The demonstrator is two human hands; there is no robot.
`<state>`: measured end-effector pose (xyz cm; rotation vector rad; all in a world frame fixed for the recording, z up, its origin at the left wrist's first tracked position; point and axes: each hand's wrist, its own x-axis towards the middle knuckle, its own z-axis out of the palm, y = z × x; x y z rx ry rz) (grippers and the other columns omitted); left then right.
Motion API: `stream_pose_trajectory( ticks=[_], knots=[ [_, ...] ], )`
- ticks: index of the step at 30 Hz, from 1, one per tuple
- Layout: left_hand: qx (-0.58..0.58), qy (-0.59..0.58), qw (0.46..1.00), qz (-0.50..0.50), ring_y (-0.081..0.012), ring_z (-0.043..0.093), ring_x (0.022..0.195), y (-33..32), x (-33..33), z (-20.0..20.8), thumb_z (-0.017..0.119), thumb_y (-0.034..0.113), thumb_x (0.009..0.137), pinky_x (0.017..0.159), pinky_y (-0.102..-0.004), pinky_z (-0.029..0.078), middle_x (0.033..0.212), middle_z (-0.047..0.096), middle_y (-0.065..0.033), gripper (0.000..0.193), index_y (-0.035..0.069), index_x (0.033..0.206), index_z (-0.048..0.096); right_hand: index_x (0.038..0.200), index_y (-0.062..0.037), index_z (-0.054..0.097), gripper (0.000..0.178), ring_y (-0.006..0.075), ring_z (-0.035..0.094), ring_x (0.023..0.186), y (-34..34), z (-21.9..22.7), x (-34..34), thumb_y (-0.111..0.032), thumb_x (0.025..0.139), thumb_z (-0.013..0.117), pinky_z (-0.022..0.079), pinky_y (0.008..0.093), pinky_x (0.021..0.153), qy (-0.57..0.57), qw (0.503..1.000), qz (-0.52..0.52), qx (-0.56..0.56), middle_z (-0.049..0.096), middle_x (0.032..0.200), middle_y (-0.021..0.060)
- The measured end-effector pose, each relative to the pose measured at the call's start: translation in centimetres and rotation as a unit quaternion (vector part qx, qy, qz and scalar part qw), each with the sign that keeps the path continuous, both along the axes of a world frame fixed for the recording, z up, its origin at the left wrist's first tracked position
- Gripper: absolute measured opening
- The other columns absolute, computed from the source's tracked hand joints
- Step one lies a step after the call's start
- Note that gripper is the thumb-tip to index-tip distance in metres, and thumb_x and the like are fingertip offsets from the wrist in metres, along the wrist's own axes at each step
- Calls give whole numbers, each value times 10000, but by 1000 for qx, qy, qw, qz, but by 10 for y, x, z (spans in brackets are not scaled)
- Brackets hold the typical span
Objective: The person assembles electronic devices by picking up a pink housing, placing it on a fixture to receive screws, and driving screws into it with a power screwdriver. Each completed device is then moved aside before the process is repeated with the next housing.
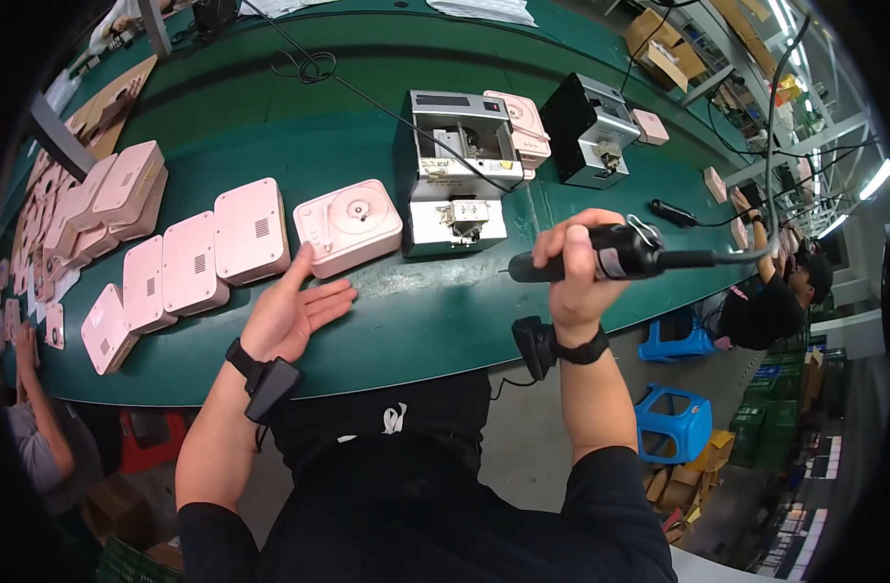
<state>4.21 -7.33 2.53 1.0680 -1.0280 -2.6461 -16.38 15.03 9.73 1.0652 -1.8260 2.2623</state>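
My right hand (583, 272) is wrapped round a black electric screwdriver (631, 251), held level above the green bench, its tip pointing left and its cable running off to the right. My left hand (287, 313) lies open, palm partly up, with fingers spread and nothing in them. Its fingertips are at the near left corner of a pink device shaped like a small record player (346, 229); whether they touch it I cannot tell. To the left, several pink cases (250, 233) lie in a slanting row, their vent slots and corner holes facing up.
A grey-and-black screw feeder (456, 219) stands beyond the bench's middle, a second one (600, 131) farther right. Pink cases (129, 185) are stacked at left. Another screwdriver (672, 213) lies at right. Blue stools (674, 425) stand below the bench; co-workers sit at both sides.
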Motion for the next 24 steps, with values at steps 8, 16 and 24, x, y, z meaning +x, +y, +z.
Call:
stream_pose_trajectory(
  ticks=[8,16,24],
  knots=[
    [-1,-43,999,5,-298,643,1104,8,-13,-13,615,492,944,916,-355,554,1178,606,-247,673,-54,1302,450,967,-1,512,136,179,520,511,-1,-22,-19,-117,921,565,473,340,507,-51,999,-16,-2,536,646,84],
    [-102,126,972,168,-305,559,1235,-7,-91,-37,670,427,924,1023,-392,478,1317,565,-229,668,-68,1330,477,977,-10,508,143,182,511,507,-8,-31,-24,-128,916,563,468,345,508,-59,998,-1,-16,532,646,86],
    [-844,-171,486,-146,-389,366,1389,-25,-32,28,778,287,792,1169,-459,297,1446,409,-294,792,-14,1428,414,997,-19,502,151,186,502,510,1,-35,-33,-137,918,555,458,354,510,-59,998,-1,-28,523,656,83]
  ],
)
